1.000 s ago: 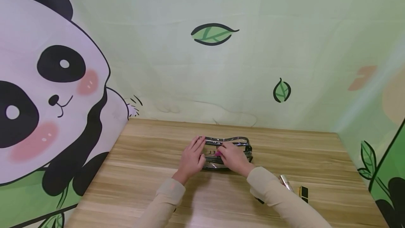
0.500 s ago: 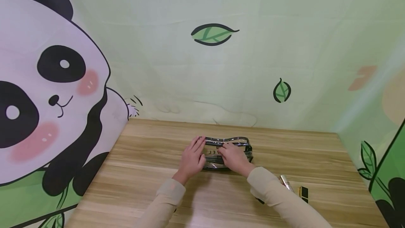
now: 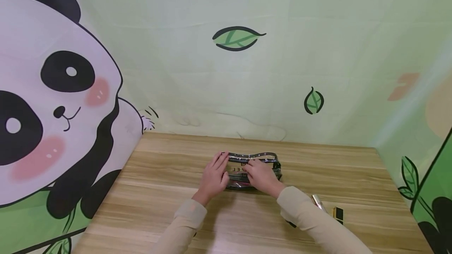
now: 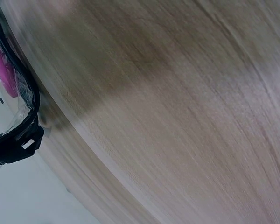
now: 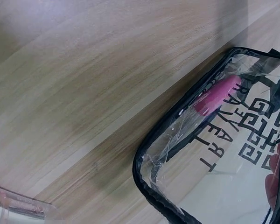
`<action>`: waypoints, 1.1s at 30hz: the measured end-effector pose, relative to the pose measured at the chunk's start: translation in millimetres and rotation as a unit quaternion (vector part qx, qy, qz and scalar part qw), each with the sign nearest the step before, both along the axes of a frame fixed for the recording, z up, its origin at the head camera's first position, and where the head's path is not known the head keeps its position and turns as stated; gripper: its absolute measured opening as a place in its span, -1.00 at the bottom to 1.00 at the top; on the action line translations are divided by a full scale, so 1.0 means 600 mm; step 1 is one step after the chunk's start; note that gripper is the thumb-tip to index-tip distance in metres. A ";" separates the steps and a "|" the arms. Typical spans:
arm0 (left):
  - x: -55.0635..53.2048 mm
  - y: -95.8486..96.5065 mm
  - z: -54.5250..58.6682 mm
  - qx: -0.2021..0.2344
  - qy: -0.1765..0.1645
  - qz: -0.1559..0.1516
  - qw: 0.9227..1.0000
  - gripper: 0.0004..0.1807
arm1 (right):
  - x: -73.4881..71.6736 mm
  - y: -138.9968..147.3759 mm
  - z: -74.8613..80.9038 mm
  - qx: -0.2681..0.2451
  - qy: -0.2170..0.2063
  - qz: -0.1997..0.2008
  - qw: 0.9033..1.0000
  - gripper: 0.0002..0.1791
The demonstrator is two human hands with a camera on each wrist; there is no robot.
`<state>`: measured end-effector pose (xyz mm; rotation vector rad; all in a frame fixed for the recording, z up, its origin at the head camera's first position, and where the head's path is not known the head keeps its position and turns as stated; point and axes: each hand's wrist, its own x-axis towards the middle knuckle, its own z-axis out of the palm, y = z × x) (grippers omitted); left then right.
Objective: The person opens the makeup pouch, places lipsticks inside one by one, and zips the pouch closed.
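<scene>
A clear plastic pouch (image 3: 237, 166) with black trim and printed letters rests on the table. My left hand (image 3: 213, 175) holds its left end, fingers over the far side and thumb at the near side. Bent at the pouch's top, the fingers of my right hand (image 3: 261, 175) reach into its middle; I cannot tell whether they pinch the plastic. Inside the pouch, a rounded pink tube-like item (image 5: 217, 95) shows through the plastic in the right wrist view. The left wrist view shows the pouch's black end tab (image 4: 21, 147) and the pink item (image 4: 4, 70).
On the wooden table (image 3: 159, 191), to the right, lie a silver-and-clear tube (image 3: 318, 202) and a black-and-gold rectangular item (image 3: 338, 214). A dark item (image 3: 291, 224) pokes out from under my right sleeve. A panda-printed cloth (image 3: 176, 69) closes off the back and sides.
The pink item was at my right fingertips above the pouch; it has left them and now shows low inside, near the front. Both hands have stayed in nearly the same place.
</scene>
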<state>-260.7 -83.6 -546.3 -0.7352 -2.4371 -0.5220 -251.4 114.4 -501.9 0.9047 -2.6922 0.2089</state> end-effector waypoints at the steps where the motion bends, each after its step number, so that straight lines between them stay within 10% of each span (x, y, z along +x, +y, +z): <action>1: 0.000 0.000 0.000 0.000 0.000 0.000 1.000 -0.45 | 0.000 0.002 0.000 -0.004 0.004 0.003 1.000 -0.81; 12: 0.003 0.000 0.003 -0.005 -0.010 0.001 1.000 -0.47 | -0.009 0.033 -0.009 -0.059 0.083 0.031 0.994 -0.86; 33: 0.001 0.001 0.000 -0.009 -0.021 0.007 1.000 -0.44 | -0.013 0.092 0.005 -0.128 0.095 0.032 0.987 -0.82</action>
